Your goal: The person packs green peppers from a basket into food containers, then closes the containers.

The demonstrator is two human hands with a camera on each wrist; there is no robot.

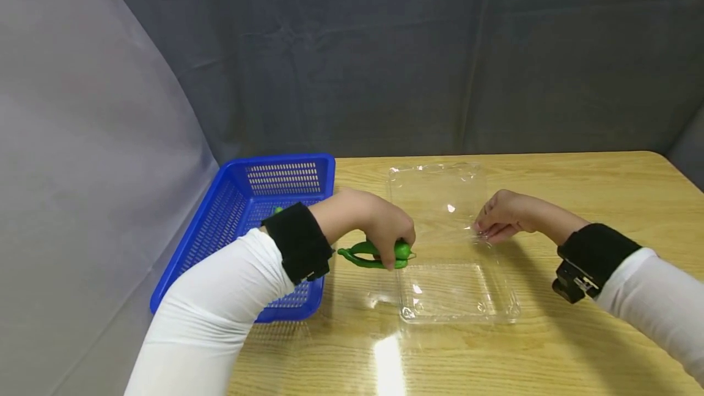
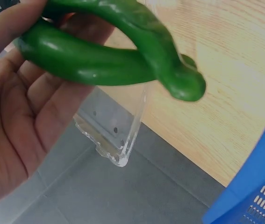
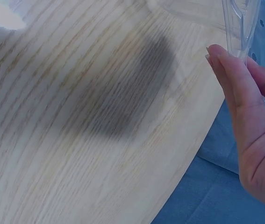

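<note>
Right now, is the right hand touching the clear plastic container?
Touching. In the right wrist view, the right hand's fingers lie against the clear plastic container's edge, with no gap visible.

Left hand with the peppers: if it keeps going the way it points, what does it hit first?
Probably the clear clamshell box. The left hand holds green peppers at the box's left edge, pointing across it; depth is unclear.

Blue basket (image 1: 286,167) on wooden table (image 1: 594,188), grey cloth backdrop (image 1: 440,47).
</note>
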